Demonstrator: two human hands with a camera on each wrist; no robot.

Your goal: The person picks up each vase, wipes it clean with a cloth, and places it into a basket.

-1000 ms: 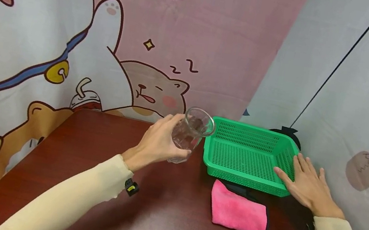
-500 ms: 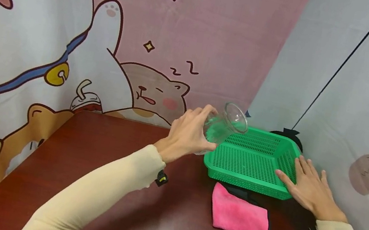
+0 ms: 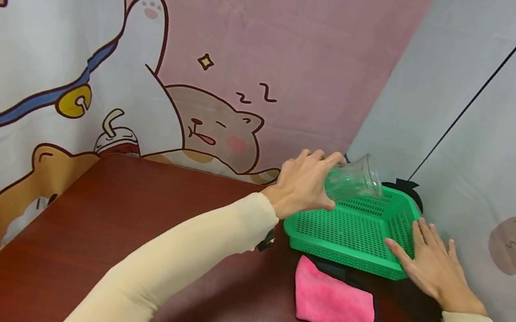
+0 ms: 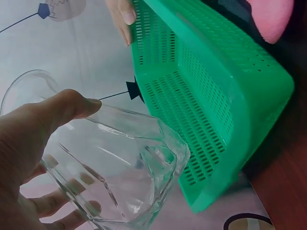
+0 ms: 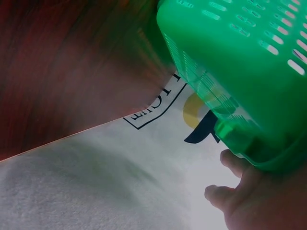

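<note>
In the head view my left hand [image 3: 302, 183] grips a clear glass vase [image 3: 354, 180] with a flared rim. The vase is tilted well over, its mouth to the right, above the back left part of a green plastic basket [image 3: 344, 261]. Up close in the left wrist view, the thumb lies across the glass vase [image 4: 120, 158], whose thick faceted base faces the basket [image 4: 230, 91]; several fingers show through the glass. My right hand [image 3: 435, 265] rests at the basket's right end, fingers straight and thumb spread over the rim.
A folded pink cloth [image 3: 337, 302] with a dark edge lies in front of the basket on the dark red-brown table [image 3: 141, 215]. Cartoon-printed fabric [image 3: 304, 66] hangs behind the table and along its right side.
My left hand has carried the glass vase to the right, from beside the basket to above it, and the vase has tipped further over. The right hand stays at the basket's end.
</note>
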